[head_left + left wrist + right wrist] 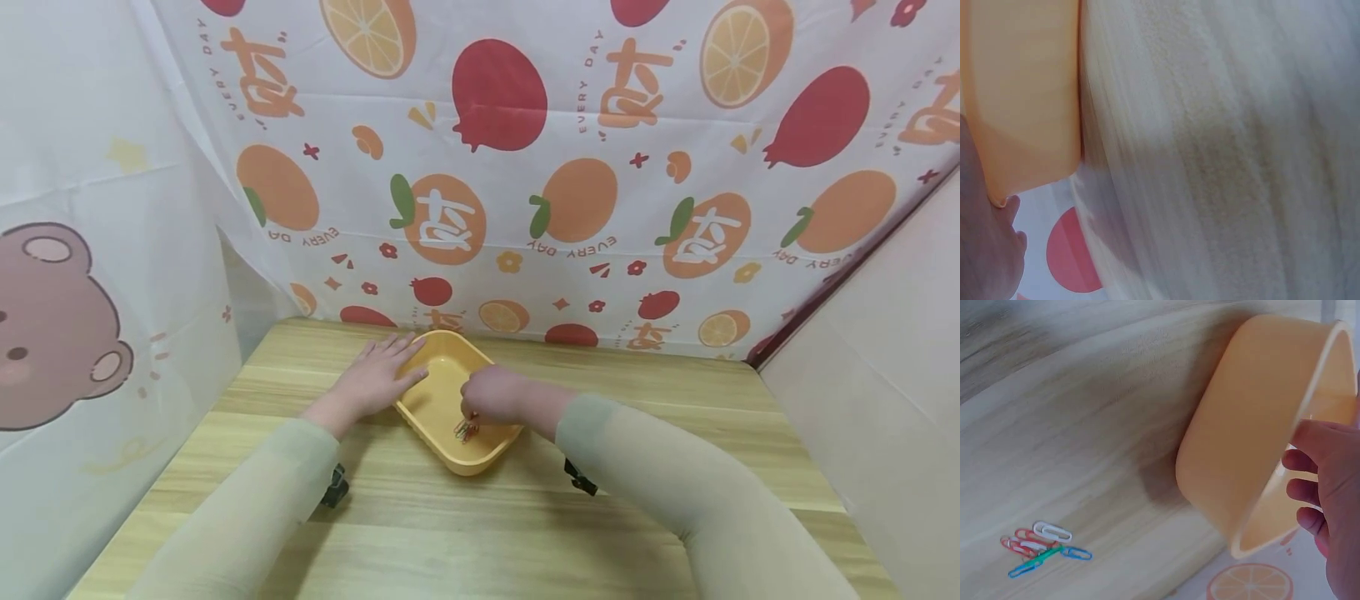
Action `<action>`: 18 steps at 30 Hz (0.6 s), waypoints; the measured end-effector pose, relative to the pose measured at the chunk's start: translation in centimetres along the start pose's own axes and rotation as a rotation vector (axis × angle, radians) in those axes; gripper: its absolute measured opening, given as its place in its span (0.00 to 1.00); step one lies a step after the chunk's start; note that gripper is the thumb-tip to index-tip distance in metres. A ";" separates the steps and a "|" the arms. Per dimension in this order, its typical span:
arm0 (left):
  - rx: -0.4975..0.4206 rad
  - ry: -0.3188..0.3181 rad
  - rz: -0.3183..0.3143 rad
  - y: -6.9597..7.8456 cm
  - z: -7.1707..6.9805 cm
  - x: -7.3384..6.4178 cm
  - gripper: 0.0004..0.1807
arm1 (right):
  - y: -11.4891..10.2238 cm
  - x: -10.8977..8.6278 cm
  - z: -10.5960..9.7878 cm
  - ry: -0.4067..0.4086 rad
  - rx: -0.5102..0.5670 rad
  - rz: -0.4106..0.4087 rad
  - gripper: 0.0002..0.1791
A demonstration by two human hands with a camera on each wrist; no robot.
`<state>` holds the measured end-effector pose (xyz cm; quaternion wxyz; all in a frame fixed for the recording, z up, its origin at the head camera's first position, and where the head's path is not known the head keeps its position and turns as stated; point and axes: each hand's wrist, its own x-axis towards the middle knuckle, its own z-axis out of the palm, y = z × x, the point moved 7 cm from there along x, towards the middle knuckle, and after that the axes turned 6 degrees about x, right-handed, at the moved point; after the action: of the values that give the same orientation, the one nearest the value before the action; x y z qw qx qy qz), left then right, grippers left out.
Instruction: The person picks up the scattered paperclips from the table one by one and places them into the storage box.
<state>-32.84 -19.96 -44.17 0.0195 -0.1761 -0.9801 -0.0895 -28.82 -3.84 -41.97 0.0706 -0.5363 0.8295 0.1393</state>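
A yellow rectangular plastic basin (435,396) sits on the wooden table. My left hand (382,372) rests on its left rim with fairly straight fingers, the thumb reaching over the inside. In the left wrist view, fingertips (1012,209) show beyond the basin's end. My right hand (491,394) is over the basin's right side, fingers bent downward. Several coloured paper clips (467,431) are just below its fingertips; whether it pinches any is hidden. More paper clips (1041,544), red, white, green and blue, lie on the table outside the basin in the right wrist view.
The light wood table (420,550) extends around the basin. Behind it hangs a white cloth (517,192) with fruit prints. A cloth with a bear print (52,325) is on the left, and a pale panel (892,333) stands on the right.
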 end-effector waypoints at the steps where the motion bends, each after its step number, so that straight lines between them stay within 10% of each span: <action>1: 0.003 0.001 0.000 0.0 0.0 0.0 0.43 | 0.1 -0.2 -0.1 0.000 -0.006 -0.004 0.04; 10: -0.016 0.007 -0.008 -0.3 0.2 0.0 0.43 | 1.1 -2.4 -1.4 0.008 0.065 0.026 0.05; 18: -0.017 0.006 -0.007 -0.4 0.6 0.2 0.44 | 3.0 -6.2 -2.4 0.209 0.210 0.051 0.05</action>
<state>-33.14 -20.17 -44.80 0.0207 -0.1727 -0.9798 -0.0983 -28.88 1.91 -37.55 0.0359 -0.5165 0.8555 -0.0030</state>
